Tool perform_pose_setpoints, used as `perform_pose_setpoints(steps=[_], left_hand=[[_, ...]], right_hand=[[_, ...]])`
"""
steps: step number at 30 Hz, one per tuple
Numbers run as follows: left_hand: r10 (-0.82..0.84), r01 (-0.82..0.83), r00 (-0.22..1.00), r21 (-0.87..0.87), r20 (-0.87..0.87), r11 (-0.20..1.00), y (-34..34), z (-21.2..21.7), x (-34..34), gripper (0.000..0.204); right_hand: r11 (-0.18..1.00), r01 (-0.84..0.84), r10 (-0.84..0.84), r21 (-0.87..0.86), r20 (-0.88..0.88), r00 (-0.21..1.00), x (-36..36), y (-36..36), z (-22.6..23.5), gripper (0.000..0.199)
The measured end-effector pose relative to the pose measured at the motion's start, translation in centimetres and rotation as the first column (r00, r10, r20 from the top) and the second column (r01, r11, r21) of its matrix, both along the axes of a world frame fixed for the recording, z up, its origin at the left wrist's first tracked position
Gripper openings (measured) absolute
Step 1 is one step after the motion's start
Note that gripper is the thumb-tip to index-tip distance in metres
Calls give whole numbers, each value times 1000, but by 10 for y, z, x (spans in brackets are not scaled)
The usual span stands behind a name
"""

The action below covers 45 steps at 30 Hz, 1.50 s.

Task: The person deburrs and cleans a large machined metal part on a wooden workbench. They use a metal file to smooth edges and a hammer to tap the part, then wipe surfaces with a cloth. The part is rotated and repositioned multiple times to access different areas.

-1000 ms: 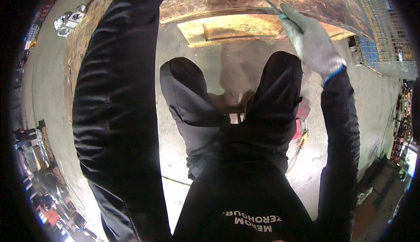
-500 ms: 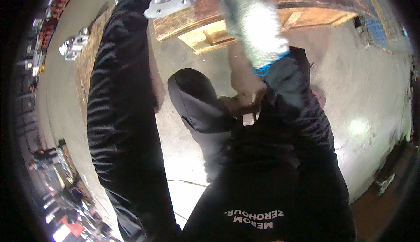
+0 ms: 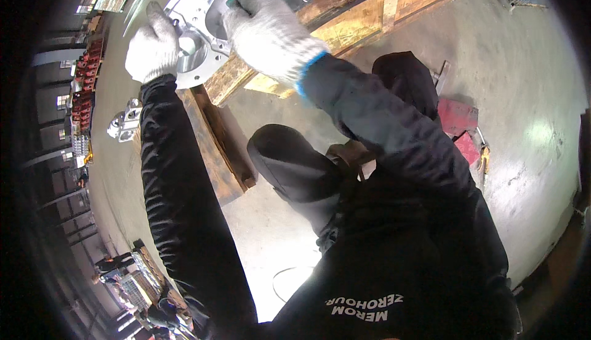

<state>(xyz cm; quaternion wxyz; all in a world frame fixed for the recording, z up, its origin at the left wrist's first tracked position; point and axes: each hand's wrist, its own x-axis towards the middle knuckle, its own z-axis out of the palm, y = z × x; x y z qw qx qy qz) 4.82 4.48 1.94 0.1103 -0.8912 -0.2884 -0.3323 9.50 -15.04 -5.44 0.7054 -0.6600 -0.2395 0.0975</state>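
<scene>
Both my hands wear white knit gloves at the top of the head view. My left hand (image 3: 152, 43) rests on the rim of a large silvery machined metal casting (image 3: 200, 63) that lies on a wooden pallet (image 3: 363, 8). My right hand (image 3: 268, 32) is closed around a small green-handled tool (image 3: 233, 0), its tip against the casting's dark opening. Black sleeves run down from both hands to my body. My knees are bent below the pallet.
A wooden beam (image 3: 215, 149) of the pallet runs along the grey concrete floor (image 3: 523, 81). Red metal pieces (image 3: 458, 121) lie on the floor at right. A small silvery metal part (image 3: 123, 124) sits at left. Racks and machines line the far left rim.
My head has turned, so the pallet and casting have shifted. My right hand moved from the right side to the top centre onto the casting. My left hand came into view on its rim.
</scene>
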Motion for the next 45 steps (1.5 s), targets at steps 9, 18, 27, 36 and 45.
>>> perform_pose_setpoints(steps=[9, 18, 27, 36, 45], left_hand=[[-19, 17, 999, 51, 47, 999, -1, -10, 7, 68], [-74, 141, 975, 329, -209, 934, 47, -24, 1, 37], [-209, 214, 976, 91, -60, 973, 17, -16, 1, 70], [-178, 177, 983, 28, 43, 984, -12, 7, -10, 58], [-266, 817, 574, -562, 774, 129, -96, 52, -129, 42]], right_hand=[[973, -185, 160, -136, -177, 971, 48, 7, -23, 39], [807, 466, 107, -363, 866, 488, 43, -50, -6, 27], [636, 550, 573, -541, 809, 132, 80, -35, 12, 19], [736, 383, 578, -559, 813, 76, 54, -84, 41, 15], [533, 560, 648, -635, 731, 213, 38, -123, 54, 37]])
